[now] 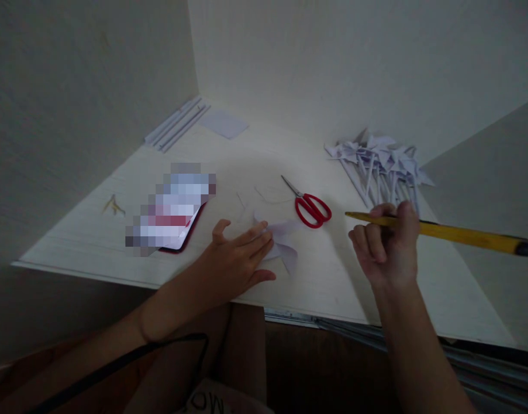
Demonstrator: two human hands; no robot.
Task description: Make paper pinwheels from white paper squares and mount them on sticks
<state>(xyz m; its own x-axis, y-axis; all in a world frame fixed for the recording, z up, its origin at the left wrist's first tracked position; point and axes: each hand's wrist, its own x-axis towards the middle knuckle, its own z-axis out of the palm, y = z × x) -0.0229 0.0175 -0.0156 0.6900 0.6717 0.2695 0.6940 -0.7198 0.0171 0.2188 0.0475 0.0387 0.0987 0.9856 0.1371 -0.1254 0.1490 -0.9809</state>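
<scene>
The right hand (386,244) pinches a yellow pencil (466,234), its long axis nearly level, tip pointing left above the worktop (328,276). The left hand's (233,259) fingers, slightly spread, touch the white paper (283,250).

white paper piece (285,252) with curling flaps, lying on the table (319,287), yellow pen-like stick (466,233), nearly level, pointed end leftward
</scene>
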